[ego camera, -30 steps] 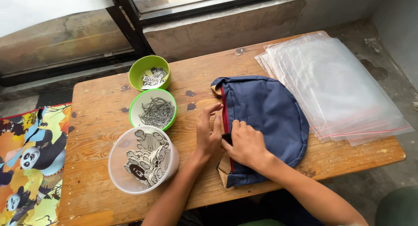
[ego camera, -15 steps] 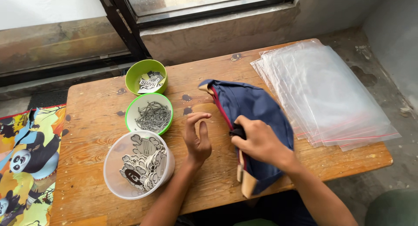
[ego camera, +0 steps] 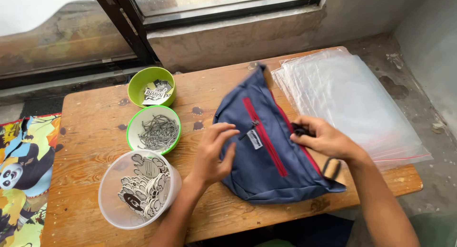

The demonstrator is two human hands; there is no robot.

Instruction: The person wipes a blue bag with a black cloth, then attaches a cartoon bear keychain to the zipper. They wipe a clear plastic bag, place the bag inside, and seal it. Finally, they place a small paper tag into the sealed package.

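The navy fabric pouch [ego camera: 266, 156] lay face up on the worn wooden table [ego camera: 90, 137], a soft half-moon shape with a red zipper line running diagonally down its front and a small white label beside the zipper pull. The left hand [ego camera: 212, 154] rested on the pouch's left edge, fingers loosely curled and spread over the cloth, pressing on it rather than gripping it. The right hand [ego camera: 321, 138] was closed around a dark strap or buckle piece at the pouch's right edge, pinching it between thumb and fingers; a tan strip and a dark ring of the strap showed just below the wrist. Beyond that hand sat a stack of clear plastic zip bags [ego camera: 352, 101], glossy and flat, with thin red seal lines, touching or just beside the pouch's upper right edge. To the left stood three round containers: a lime-green bowl [ego camera: 151, 86] holding small printed cards, a green-rimmed white bowl [ego camera: 153, 129] full of thin metal ball chains, and a translucent plastic tub [ego camera: 138, 189] piled with flat cartoon-shaped charms in black and white. A colourful cartoon-print cloth [ego camera: 21, 171] lay off the table's left end.
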